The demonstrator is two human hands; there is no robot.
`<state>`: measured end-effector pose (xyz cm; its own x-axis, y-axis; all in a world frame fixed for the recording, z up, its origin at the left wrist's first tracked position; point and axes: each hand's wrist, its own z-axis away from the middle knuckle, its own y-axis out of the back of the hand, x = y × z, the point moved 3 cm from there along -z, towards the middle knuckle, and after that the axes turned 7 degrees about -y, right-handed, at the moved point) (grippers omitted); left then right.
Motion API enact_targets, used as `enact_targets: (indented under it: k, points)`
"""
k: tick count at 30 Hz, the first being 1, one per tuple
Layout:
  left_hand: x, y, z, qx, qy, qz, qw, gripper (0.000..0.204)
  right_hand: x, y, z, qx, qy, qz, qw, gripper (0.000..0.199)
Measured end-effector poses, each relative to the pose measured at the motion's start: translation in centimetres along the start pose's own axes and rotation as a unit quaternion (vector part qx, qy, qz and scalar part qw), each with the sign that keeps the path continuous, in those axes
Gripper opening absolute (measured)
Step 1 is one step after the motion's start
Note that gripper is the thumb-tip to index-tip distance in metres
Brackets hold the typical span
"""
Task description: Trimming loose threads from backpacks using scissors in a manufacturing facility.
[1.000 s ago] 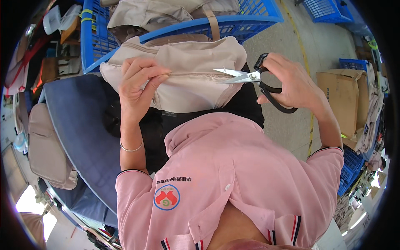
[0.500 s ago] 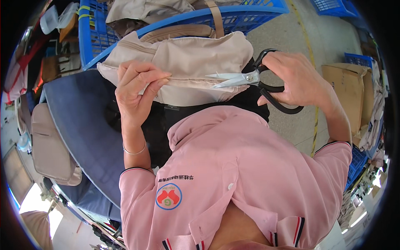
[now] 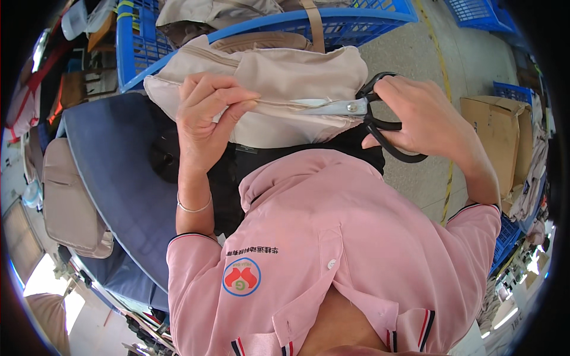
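A beige fabric bag (image 3: pixel 303 72) with a zipper on its left part lies across my lap. My left hand (image 3: pixel 211 115) pinches the seam edge of the bag between thumb and fingers. In my right hand (image 3: pixel 415 113) are scissors (image 3: pixel 351 108) with black handles, thumb and fingers through the loops. Their blades point left along the same seam and lie close together over the fabric edge. Some loose thread shows near the blade tips. Whether the blades are on thread or cloth is too small to tell.
Beyond the bag stands a blue plastic crate (image 3: pixel 362 18) heaped with beige pieces. A dark blue padded surface (image 3: pixel 107 166) curves along my left, with a beige bag (image 3: pixel 68 196) beside it. A cardboard box (image 3: pixel 496 142) stands on the floor at right.
The scissor blades have moved closer together along the seam. My left hand and the bag have shifted slightly right and up in the picture, both holds kept.
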<state>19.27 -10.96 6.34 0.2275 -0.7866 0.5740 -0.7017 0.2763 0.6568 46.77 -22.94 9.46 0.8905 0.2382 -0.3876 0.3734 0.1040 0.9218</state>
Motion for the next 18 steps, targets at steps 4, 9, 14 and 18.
enact_targets:
  k: [4, 9, 14, 18]
  points:
    - [-0.3, -0.2, -0.2, 0.001, -0.001, -0.001, 1.000, 0.016, 0.0, -0.9, -0.2, -0.023, -0.007, 0.016, 1.000, 0.062]
    - [-0.5, -0.2, -0.5, -0.016, 0.000, -0.003, 1.000, 0.013, 0.7, -2.0, 0.7, -0.061, -0.047, -0.003, 0.997, 0.061]
    - [-0.4, -0.6, -1.2, -0.031, -0.008, 0.009, 0.999, 0.011, 0.0, -1.4, 0.0, -0.023, -0.041, 0.000, 0.999, 0.059]
    - [-0.3, -0.8, -1.8, -0.055, -0.019, -0.015, 0.998, 0.012, -0.2, -1.6, -1.0, -0.042, -0.054, 0.011, 0.998, 0.056]
